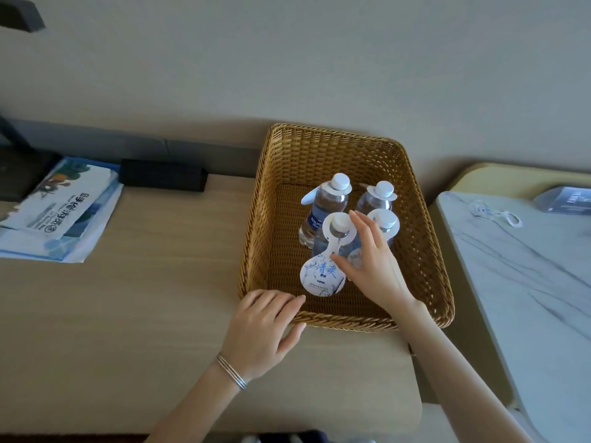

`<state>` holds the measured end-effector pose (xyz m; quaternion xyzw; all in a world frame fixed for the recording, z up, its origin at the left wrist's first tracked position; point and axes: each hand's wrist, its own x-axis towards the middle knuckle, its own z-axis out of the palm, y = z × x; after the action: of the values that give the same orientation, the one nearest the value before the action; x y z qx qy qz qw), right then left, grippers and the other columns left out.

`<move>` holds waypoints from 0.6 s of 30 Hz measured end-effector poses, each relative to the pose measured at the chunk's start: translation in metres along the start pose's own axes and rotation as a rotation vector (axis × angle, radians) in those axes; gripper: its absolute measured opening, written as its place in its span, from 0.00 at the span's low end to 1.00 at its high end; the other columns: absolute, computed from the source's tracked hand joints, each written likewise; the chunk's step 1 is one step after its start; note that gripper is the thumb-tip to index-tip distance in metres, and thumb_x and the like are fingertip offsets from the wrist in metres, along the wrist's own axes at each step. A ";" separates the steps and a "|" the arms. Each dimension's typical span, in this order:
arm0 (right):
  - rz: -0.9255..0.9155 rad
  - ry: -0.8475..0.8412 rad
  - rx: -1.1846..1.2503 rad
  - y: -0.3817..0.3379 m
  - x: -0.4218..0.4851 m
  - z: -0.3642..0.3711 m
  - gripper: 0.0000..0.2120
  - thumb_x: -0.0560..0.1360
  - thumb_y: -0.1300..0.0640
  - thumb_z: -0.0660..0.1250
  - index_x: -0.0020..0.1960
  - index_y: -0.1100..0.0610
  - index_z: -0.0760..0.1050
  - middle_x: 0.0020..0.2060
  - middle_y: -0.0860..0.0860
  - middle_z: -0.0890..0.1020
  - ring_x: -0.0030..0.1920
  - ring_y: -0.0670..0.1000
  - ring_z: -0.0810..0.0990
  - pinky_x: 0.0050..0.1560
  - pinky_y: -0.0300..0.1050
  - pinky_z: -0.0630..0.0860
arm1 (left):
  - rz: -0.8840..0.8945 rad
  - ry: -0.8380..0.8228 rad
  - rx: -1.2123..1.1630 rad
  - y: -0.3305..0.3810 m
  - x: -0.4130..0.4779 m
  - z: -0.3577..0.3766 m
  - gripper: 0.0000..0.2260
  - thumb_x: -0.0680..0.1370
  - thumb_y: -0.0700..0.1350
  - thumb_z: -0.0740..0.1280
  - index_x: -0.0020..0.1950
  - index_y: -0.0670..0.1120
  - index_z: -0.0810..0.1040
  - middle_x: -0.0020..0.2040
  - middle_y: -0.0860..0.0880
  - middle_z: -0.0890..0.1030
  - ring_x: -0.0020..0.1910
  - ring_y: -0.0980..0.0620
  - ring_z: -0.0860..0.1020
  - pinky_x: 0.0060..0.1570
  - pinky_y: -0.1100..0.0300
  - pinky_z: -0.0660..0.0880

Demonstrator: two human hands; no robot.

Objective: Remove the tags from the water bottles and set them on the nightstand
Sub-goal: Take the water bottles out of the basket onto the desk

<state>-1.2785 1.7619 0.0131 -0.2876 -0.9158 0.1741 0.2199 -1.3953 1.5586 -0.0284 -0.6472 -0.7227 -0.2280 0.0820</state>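
Reaching into the basket (pixel 425 251) for a tag (pixel 321 276).
My right hand (pixel 374 266) is spread over the near-left of four water bottles (pixel 326 206), thumb on the tag's paddle and forefinger at its collar, not yet pinching; I judge that lets the loop lift over the cap. My left hand (pixel 265 324) rests relaxed on the near rim, likely steadying the basket. All four bottles stand inside it, tags on; the nightstand (pixel 527 282) lies to the right.
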 end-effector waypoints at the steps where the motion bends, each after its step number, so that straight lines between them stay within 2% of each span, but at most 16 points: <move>1: 0.001 -0.002 0.032 0.001 0.006 0.002 0.37 0.71 0.48 0.70 0.73 0.55 0.58 0.70 0.53 0.65 0.68 0.50 0.65 0.55 0.37 0.69 | -0.002 -0.001 -0.007 0.000 0.000 0.000 0.16 0.77 0.53 0.60 0.57 0.49 0.81 0.49 0.54 0.82 0.49 0.53 0.80 0.51 0.57 0.73; 7: 0.002 -0.076 0.226 0.001 0.027 0.021 0.41 0.68 0.50 0.74 0.73 0.52 0.55 0.69 0.52 0.65 0.69 0.49 0.63 0.63 0.42 0.63 | -0.024 -0.004 -0.015 0.000 0.000 0.004 0.15 0.77 0.54 0.60 0.57 0.49 0.81 0.50 0.54 0.82 0.49 0.54 0.79 0.53 0.59 0.70; 9: 0.006 -0.083 0.273 0.000 0.027 0.028 0.42 0.66 0.52 0.76 0.73 0.51 0.55 0.68 0.51 0.66 0.68 0.46 0.64 0.63 0.39 0.64 | -0.030 -0.003 -0.028 0.000 -0.001 0.007 0.15 0.77 0.55 0.60 0.57 0.49 0.80 0.50 0.54 0.82 0.50 0.54 0.79 0.53 0.60 0.69; 12: -0.012 -0.051 0.278 0.001 0.028 0.037 0.39 0.66 0.56 0.76 0.70 0.51 0.59 0.62 0.51 0.69 0.62 0.43 0.67 0.58 0.38 0.67 | -0.027 0.014 -0.020 0.000 -0.002 0.010 0.15 0.77 0.55 0.60 0.56 0.49 0.81 0.49 0.53 0.82 0.49 0.54 0.78 0.51 0.59 0.71; 16: -0.028 -0.031 0.335 0.006 0.032 0.040 0.34 0.65 0.58 0.76 0.66 0.53 0.64 0.58 0.50 0.70 0.58 0.43 0.67 0.56 0.33 0.64 | -0.013 0.019 0.013 -0.001 -0.003 0.010 0.14 0.77 0.54 0.61 0.54 0.48 0.81 0.48 0.52 0.82 0.48 0.53 0.78 0.51 0.59 0.70; 18: -0.037 -0.022 0.360 0.006 0.031 0.039 0.33 0.64 0.59 0.76 0.65 0.55 0.65 0.56 0.49 0.70 0.57 0.45 0.68 0.56 0.36 0.66 | 0.006 0.005 0.031 -0.002 -0.003 0.008 0.14 0.78 0.54 0.61 0.54 0.48 0.81 0.48 0.52 0.82 0.48 0.52 0.79 0.51 0.59 0.71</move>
<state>-1.3187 1.7783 -0.0135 -0.2246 -0.8774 0.3341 0.2608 -1.3958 1.5591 -0.0370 -0.6473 -0.7242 -0.2183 0.0946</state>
